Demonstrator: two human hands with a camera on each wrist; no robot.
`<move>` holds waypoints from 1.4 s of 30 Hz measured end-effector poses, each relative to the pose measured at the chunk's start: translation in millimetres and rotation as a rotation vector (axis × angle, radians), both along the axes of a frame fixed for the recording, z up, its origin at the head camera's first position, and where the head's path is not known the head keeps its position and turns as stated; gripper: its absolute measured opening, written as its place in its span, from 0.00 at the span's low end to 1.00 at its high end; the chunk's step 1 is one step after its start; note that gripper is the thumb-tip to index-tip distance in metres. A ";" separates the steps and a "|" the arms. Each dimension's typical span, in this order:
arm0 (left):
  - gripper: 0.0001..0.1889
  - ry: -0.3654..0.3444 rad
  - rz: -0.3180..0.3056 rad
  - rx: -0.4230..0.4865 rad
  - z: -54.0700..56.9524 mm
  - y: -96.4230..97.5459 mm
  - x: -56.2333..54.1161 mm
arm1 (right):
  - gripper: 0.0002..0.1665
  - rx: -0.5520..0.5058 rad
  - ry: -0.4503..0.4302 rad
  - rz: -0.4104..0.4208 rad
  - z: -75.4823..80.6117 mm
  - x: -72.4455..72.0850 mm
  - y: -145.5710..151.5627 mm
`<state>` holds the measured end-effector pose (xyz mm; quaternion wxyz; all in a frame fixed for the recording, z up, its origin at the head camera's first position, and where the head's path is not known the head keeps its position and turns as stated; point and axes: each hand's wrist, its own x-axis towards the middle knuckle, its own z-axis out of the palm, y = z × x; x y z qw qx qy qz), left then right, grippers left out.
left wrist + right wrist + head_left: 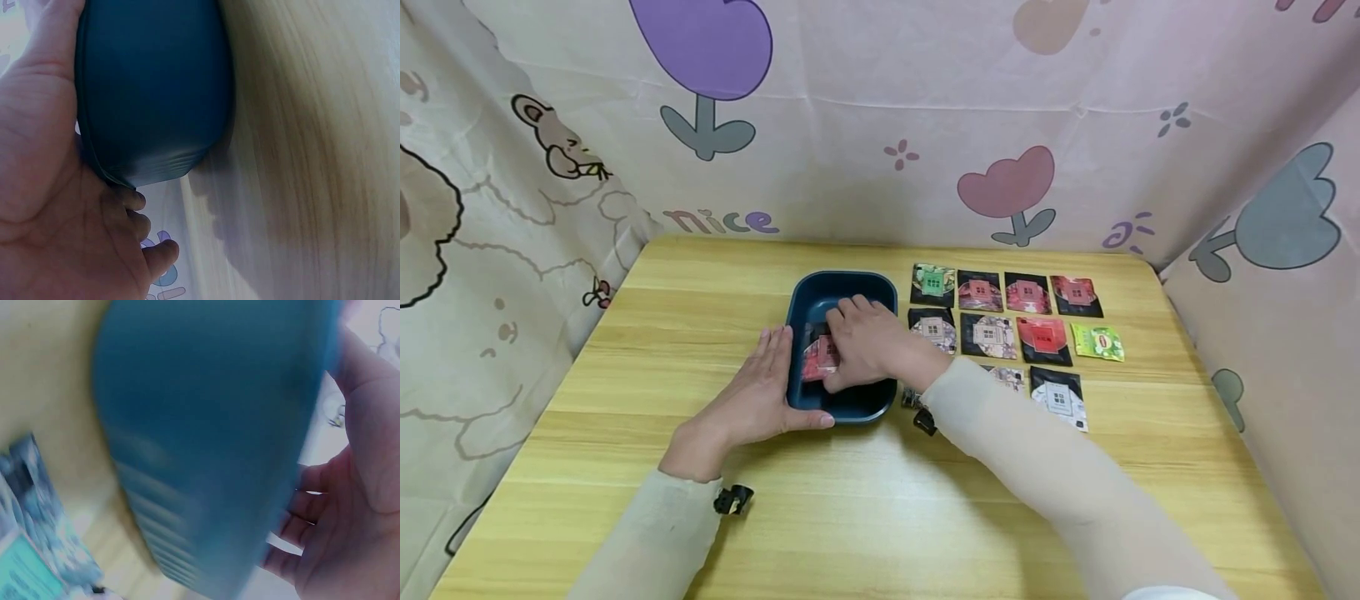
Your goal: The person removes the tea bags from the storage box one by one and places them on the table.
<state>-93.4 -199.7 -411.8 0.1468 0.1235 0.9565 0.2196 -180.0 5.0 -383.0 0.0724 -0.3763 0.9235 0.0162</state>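
A dark blue rectangular tub (857, 410) stands on the table between the hands. Inside it, a black and red tea sachet (817, 357) shows at the left, partly covered by the right hand. My right hand (872, 342) reaches in over the right rim and holds the sachet's right part, thumb toward the front edge and fingers toward the back. My left hand (752, 392) rests along the tub's left side with straight fingers, its thumb stretched along the front. The left wrist view shows the left palm (56, 187) beside the tub's outer wall (156, 81).
To the right, several tea sachets lie in rows, among them a green-labelled one (933, 284), a bright green one (1097, 342) and a white-labelled one (1058, 398). The right forearm (1022, 450) passes over the front row. A patterned curtain (850, 183) closes off the back.
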 end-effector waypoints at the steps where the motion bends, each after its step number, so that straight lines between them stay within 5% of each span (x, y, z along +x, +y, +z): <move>1: 0.80 -0.003 0.002 0.002 0.0 0.1 -0.1 | 0.56 -0.011 0.005 0.002 3.1 0.6 2.8; 16: 0.80 0.003 0.026 0.006 -0.1 2.0 0.4 | 0.57 -0.161 0.053 0.028 39.3 15.6 71.7; 25: 0.79 0.000 0.037 0.011 1.1 2.6 1.6 | 0.57 -0.221 0.049 -0.034 32.7 22.1 135.0; 42: 0.79 -0.007 0.039 0.012 1.1 2.3 2.8 | 0.59 -0.060 -0.015 -0.324 1.5 43.6 275.5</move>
